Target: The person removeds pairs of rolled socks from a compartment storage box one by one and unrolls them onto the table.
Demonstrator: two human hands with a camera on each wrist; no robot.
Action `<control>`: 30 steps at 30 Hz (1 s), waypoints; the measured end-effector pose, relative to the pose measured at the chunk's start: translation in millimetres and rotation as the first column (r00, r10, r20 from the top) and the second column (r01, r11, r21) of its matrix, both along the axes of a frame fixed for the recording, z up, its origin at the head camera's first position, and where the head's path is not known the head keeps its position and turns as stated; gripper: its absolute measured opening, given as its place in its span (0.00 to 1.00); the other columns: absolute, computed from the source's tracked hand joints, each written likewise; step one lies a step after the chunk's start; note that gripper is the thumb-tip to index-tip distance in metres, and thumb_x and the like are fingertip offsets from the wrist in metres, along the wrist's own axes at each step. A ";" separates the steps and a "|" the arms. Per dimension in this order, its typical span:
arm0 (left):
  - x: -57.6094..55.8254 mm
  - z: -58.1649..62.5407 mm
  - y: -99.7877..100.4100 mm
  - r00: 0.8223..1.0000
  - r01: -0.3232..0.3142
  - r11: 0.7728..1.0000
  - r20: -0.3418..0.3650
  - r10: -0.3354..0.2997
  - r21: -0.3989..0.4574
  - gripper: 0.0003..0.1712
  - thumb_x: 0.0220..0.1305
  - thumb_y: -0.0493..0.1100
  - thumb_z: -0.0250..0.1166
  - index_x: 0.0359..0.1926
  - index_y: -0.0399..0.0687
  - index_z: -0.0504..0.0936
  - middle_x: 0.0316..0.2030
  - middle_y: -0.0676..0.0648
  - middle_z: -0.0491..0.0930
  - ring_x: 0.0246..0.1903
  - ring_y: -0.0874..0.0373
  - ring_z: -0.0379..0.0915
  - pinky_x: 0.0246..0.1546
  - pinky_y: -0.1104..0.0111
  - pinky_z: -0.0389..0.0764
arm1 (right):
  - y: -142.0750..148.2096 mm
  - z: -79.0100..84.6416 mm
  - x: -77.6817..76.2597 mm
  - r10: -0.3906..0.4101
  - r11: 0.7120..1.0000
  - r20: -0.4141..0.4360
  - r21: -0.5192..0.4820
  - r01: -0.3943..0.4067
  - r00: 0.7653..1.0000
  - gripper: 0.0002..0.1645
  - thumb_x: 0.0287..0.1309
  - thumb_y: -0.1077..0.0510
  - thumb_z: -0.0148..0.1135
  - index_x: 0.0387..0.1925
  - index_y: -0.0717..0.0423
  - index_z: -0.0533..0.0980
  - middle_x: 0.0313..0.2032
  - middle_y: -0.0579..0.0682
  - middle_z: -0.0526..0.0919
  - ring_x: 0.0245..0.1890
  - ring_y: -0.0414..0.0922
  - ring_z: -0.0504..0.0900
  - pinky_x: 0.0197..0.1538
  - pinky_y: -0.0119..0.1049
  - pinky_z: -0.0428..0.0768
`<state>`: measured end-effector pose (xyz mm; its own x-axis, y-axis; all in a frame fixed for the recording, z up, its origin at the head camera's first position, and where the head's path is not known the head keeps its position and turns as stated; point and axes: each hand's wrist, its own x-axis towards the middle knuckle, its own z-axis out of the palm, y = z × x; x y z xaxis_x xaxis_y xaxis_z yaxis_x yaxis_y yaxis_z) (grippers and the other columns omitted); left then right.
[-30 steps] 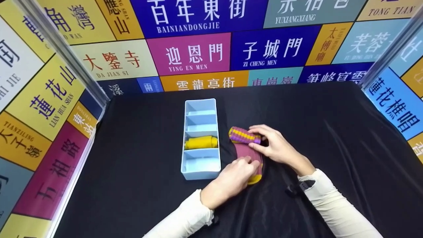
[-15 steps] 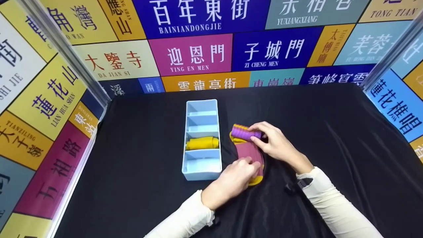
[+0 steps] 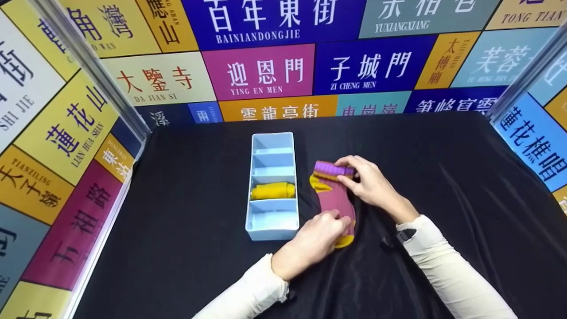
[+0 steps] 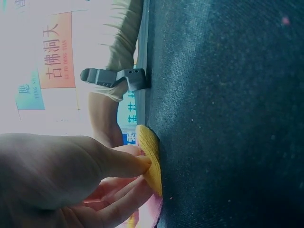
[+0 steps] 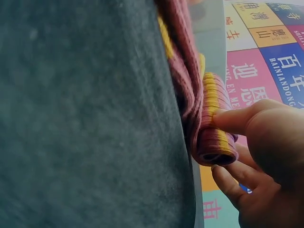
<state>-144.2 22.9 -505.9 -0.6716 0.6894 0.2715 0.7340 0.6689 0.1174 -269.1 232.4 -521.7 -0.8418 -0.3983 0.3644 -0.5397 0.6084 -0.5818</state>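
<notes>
Head view, twelve o'clock taken as the far edge of the table (image 3: 190, 199): the mauve sock (image 3: 335, 201) lies on the black covering between your hands. Your left hand (image 3: 318, 237) is at its near end, fingers curled down on the fabric just short of the yellow toe (image 3: 345, 241). Your right hand (image 3: 374, 184) is at two o'clock of the sock, fingers and thumb closed about the rolled purple cuff (image 3: 328, 168) at the far end. A yellow patch (image 3: 319, 183) shows just below the cuff. At nine to ten o'clock of the sock, near but apart, stands a pale blue box (image 3: 272, 234) with four compartments; a yellow roll (image 3: 272, 191) lies in the third from the far end. Printed panels (image 3: 259, 71) stand at twelve o'clock.

Left wrist view, clock read on the frame: your left hand enters from eight o'clock, its thumb and fingers pinching the yellow end of the sock, at six o'clock. Your right sleeve (image 4: 116, 45) is at eleven o'clock, with a dark wrist mount (image 4: 107, 77) below it.

Right wrist view, same reading: your right hand is at four o'clock, thumb on the striped roll of the sock and fingers beneath and behind it, holding it. The roll's open end faces six o'clock. Loose mauve fabric extends from the roll towards twelve o'clock.
</notes>
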 end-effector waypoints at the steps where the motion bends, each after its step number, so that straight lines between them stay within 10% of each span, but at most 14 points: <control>1: 0.2 -0.3 0.0 1.000 -0.001 1.000 -0.001 0.001 -0.001 0.02 0.72 0.37 0.68 0.39 0.49 0.84 0.33 0.49 0.80 0.32 0.53 0.81 0.30 0.68 0.86 | 0.2 -0.5 -0.7 0.002 1.000 -0.007 0.001 -0.002 1.000 0.18 0.69 0.55 0.74 0.57 0.52 0.84 0.52 0.52 0.87 0.45 0.48 0.83 0.47 0.44 0.83; 8: 0.8 0.3 0.1 1.000 -0.005 1.000 -0.002 0.005 -0.015 0.02 0.74 0.39 0.67 0.40 0.49 0.85 0.33 0.48 0.81 0.33 0.53 0.81 0.32 0.68 0.87 | 1.5 -0.3 -8.9 0.033 0.998 -0.030 0.049 -0.032 0.999 0.25 0.61 0.54 0.81 0.57 0.59 0.86 0.58 0.58 0.85 0.57 0.56 0.85 0.61 0.53 0.84; 23: -1.8 0.2 -0.5 0.999 0.002 1.000 0.038 -0.002 0.000 0.04 0.71 0.37 0.69 0.42 0.52 0.83 0.36 0.49 0.81 0.36 0.55 0.82 0.33 0.68 0.87 | -0.3 3.8 -25.7 -0.015 0.993 -0.021 0.114 0.017 1.000 0.19 0.68 0.55 0.75 0.58 0.53 0.85 0.55 0.54 0.86 0.51 0.53 0.84 0.57 0.52 0.83; 30: -5.9 -0.7 -1.4 0.997 0.034 0.998 -0.062 -0.038 -0.057 0.05 0.68 0.40 0.72 0.41 0.54 0.85 0.37 0.53 0.84 0.41 0.57 0.80 0.50 0.70 0.80 | -0.4 -0.5 -32.9 -0.029 0.987 0.036 0.159 0.023 0.999 0.23 0.68 0.53 0.75 0.61 0.55 0.85 0.57 0.56 0.83 0.52 0.56 0.82 0.57 0.53 0.81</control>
